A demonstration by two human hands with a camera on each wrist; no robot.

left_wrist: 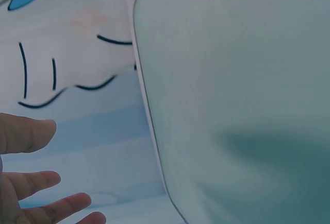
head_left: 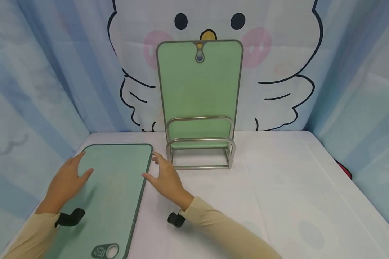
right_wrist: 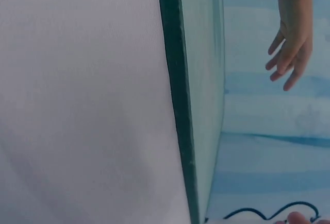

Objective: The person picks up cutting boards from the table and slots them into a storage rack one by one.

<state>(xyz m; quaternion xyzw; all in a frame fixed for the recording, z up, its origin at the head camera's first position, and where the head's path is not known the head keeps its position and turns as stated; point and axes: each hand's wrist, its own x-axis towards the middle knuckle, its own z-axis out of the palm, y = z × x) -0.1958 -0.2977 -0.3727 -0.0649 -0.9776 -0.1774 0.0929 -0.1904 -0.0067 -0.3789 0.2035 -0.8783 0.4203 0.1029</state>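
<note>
A pale teal cutting board (head_left: 113, 187) with a dark green rim lies flat at the left of the table. Above its left side hovers my left hand (head_left: 66, 180), fingers and thumb spread; in the left wrist view the fingers (left_wrist: 38, 188) hold nothing. My right hand (head_left: 168, 180) is by the board's upper right edge, thumb and fingers apart; whether it touches the rim cannot be told. In the right wrist view the dark rim (right_wrist: 178, 90) stands out against the white table, and my fingertips barely show at the bottom.
A green cutting board (head_left: 201, 86) stands upright in a metal wire rack (head_left: 201, 167) at the back middle. White cloth covers the table (head_left: 278, 194). Blue and white curtains (head_left: 29, 90) with a cartoon drawing enclose the back and sides.
</note>
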